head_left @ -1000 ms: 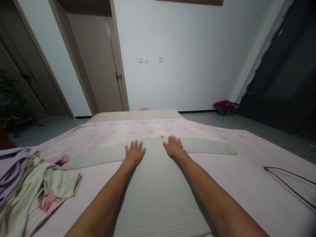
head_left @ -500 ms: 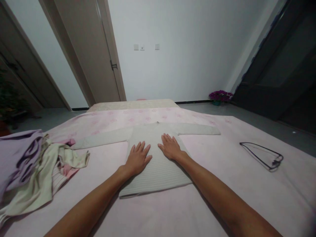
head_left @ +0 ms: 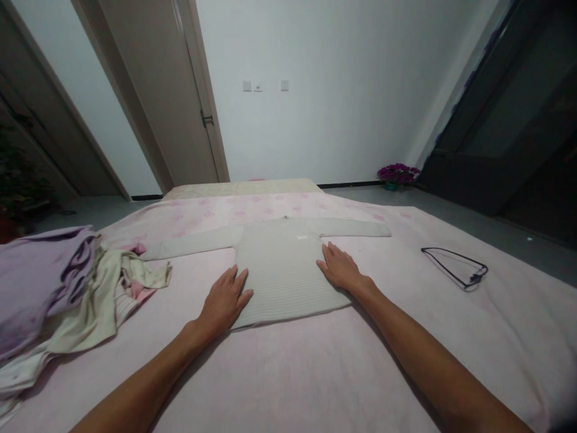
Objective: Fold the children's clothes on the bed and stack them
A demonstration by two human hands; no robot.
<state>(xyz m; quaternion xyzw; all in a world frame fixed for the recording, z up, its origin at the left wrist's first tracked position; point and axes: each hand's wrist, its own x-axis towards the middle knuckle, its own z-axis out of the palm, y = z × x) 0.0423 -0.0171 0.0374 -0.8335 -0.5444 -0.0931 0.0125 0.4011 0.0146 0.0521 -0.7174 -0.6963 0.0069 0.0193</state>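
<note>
Two bare forearms are reaching out over the pink bed cover (head_left: pixel 293 373), and both hands are lying open with nothing grasped. The left hand (head_left: pixel 224 299) is resting palm down at the near left corner of a pale knitted sweater (head_left: pixel 282 264), its fingertips on the hem and the heel of the palm on the cover. The right hand (head_left: pixel 340 269) is pressing flat on the sweater's right edge, fingers loosely spread. With one palm on each side, the hands seem to be pinning the knit flat against the bed.

The single sweater is lying face down or face up, I cannot tell which, in the middle of the bed. Its body is pointing towards the person and its two sleeves are stretching straight out, one to each side, so the whole garment is showing. A small white mark (head_left: pixel 301 238) is sitting near the collar.

To the left, well apart from the sweater, one loose pile of clothes (head_left: pixel 67 288) is slumping in lilac, cream and pink. There are several pieces, too tangled to count. To the right, one thin black hanger (head_left: pixel 455 267) is lying flat on the cover, away from both hands.

Further back, one pot of purple flowers (head_left: pixel 399 174) is standing on the grey floor by the wall. Three small switches (head_left: pixel 258 86) are showing on the white wall beside a pale door (head_left: pixel 153 90).
</note>
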